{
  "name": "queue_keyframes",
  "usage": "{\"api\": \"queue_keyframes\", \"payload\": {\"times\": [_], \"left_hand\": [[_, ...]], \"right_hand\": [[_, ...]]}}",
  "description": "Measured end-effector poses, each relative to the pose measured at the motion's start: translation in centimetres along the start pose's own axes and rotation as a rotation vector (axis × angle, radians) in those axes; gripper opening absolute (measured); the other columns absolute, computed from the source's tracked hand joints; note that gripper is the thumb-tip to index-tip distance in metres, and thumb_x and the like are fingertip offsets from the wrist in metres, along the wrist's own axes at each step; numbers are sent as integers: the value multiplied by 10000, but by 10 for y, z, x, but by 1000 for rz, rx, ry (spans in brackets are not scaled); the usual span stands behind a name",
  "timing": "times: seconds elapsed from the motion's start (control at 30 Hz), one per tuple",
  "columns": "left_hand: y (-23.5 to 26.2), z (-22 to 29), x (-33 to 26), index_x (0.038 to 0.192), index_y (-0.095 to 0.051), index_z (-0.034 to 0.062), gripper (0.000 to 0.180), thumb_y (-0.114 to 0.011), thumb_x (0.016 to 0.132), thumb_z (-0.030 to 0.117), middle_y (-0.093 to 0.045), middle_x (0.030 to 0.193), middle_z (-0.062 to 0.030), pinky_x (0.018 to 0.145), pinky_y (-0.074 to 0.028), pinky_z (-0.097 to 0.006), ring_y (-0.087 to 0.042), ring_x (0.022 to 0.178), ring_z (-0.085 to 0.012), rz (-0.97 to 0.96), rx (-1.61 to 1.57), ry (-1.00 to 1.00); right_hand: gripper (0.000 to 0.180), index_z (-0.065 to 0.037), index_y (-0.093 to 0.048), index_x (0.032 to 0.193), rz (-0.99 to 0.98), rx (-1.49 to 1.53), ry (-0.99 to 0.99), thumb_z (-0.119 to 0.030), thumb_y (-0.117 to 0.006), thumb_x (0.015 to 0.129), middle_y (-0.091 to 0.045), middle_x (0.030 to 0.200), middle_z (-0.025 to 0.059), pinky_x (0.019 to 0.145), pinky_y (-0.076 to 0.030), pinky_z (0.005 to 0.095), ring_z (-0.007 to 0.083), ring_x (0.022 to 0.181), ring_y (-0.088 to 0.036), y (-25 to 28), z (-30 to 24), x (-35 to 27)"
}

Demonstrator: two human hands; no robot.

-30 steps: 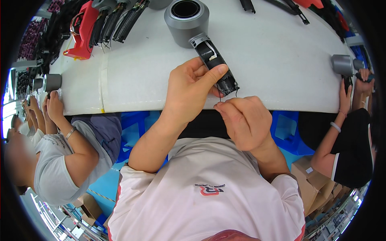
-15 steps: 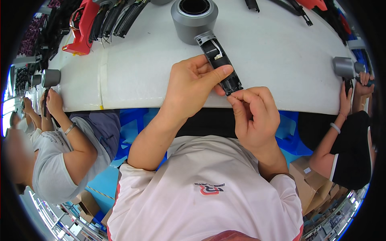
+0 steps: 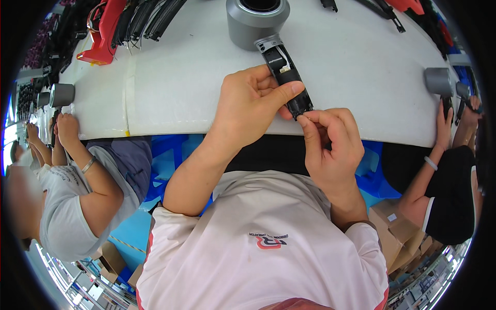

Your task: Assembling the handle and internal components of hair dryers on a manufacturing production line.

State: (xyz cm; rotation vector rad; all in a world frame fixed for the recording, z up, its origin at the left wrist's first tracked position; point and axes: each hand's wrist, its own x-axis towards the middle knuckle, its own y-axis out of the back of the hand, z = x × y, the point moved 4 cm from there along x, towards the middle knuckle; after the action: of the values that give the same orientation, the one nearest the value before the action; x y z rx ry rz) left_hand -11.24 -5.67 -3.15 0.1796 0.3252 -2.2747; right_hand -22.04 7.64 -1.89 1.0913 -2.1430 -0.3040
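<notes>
Holding the black handle point(image 3: 287, 82) over the white table point(image 3: 181, 88), the left hand point(image 3: 248, 106) gripped its side. The right hand point(image 3: 330, 144) pinched its bottom end. It looked light, stiff, a bit breakable; sides seemed safest.

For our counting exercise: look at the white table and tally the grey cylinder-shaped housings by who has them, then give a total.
Grey cylinder by the person's own hands, joined to the black handle that the left hand grips: 1
Grey cylinder at the co-worker on the left edge: 1
Grey cylinder at the co-worker on the right edge: 1
Total: 3
</notes>
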Motion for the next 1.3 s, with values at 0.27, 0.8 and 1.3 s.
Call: {"api": "queue_keyframes", "payload": {"times": [0.27, 0.8, 1.3], "left_hand": [[5, 2, 2, 1129, -685, -110, 265, -733, 970, 96, -738, 920, -118, 601, -535, -264, -669, 694, -156, -23, -185, 38], [14, 9, -3, 1085, -706, -93, 240, -737, 970, 116, -733, 892, -102, 599, -532, -270, -663, 722, -145, -50, -196, 51], [23, 7, -4, 1118, -716, -90, 266, -747, 963, 124, -748, 898, -100, 583, -555, -262, -673, 706, -132, -85, -158, 92]], "right_hand": [[233, 15, -699, 975, 84, -115, 275, 77, -811, 780, -627, 853, 92, 492, -443, 296, 199, 614, -577, -5, 4, -12], [323, 31, -753, 1000, 103, 24, 417, 124, -815, 697, -675, 881, 101, 564, -503, 321, 228, 685, -633, -2, -2, -5], [122, 16, -702, 837, -346, -284, 563, 13, -789, 751, -706, 897, 125, 587, -535, 349, 254, 744, -673, 28, -17, 27]]}}
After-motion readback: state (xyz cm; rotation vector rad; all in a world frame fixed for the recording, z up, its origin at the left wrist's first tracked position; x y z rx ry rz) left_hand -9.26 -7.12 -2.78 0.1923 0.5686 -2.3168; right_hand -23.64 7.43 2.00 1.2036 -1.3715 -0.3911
